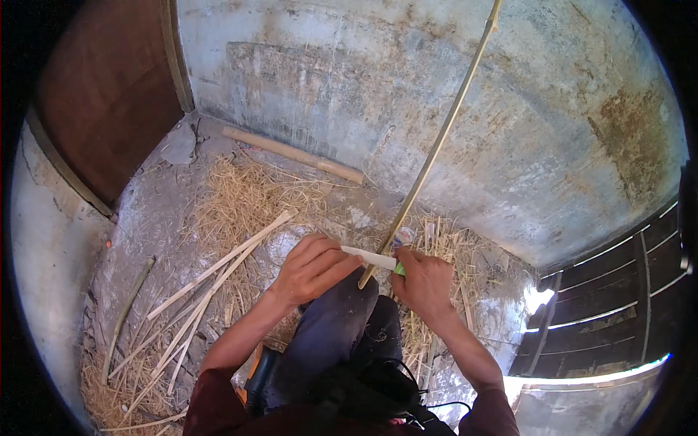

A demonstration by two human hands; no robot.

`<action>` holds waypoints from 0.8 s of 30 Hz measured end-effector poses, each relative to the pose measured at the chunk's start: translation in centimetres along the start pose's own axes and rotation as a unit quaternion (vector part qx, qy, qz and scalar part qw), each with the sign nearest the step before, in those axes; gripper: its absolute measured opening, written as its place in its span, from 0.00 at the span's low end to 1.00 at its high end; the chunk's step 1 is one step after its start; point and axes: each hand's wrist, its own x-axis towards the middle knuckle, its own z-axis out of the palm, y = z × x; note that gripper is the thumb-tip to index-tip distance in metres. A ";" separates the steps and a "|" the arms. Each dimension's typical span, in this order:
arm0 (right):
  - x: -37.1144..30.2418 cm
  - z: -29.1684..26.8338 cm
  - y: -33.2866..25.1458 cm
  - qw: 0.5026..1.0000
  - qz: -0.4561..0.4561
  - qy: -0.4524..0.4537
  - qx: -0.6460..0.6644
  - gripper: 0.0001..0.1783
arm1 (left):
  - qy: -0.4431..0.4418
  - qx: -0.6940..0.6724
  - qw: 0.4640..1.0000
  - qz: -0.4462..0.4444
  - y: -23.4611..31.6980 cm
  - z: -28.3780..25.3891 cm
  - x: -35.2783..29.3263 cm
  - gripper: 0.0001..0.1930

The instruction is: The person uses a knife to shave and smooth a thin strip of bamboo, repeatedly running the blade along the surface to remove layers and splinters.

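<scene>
My right hand (424,283) is closed around the green handle of a knife (371,258). Its pale blade points left, and my left hand (314,270) has its fingers closed at the blade's far end. A long, narrow bamboo strip (445,131) slants up and away to the right, beyond the top of the picture. The strip's near end rests at my raised knee (331,327), and the blade lies across it just above that end. Whether the edge touches the strip I cannot tell.
Split bamboo strips (207,299) lie on the floor at left, beside a curved green stick (129,320). Shavings (240,196) are heaped ahead. A bamboo pole (291,154) lies along the stained wall (305,87). Dark slatted boards (596,312) stand at right, a brown door (109,94) at left.
</scene>
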 end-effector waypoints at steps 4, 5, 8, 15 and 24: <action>0.1 0.3 0.2 1.000 0.013 -0.015 -0.002 0.12 | 0.001 -0.011 0.999 0.039 -0.5 0.2 1.0 0.20; 0.1 0.4 0.3 1.000 0.018 -0.020 -0.003 0.13 | -0.001 -0.018 0.999 0.038 -0.6 0.5 0.9 0.19; 0.2 0.5 0.7 1.000 0.013 -0.017 0.003 0.12 | -0.007 -0.026 0.999 0.041 -0.9 0.9 1.0 0.19; 0.4 1.0 1.1 0.999 0.024 -0.021 0.024 0.12 | -0.022 -0.027 0.999 0.021 -1.2 1.2 1.3 0.19; 0.1 -2.0 0.9 0.981 0.057 -0.022 0.185 0.28 | 0.062 -0.056 0.996 -0.037 0.4 1.5 2.0 0.20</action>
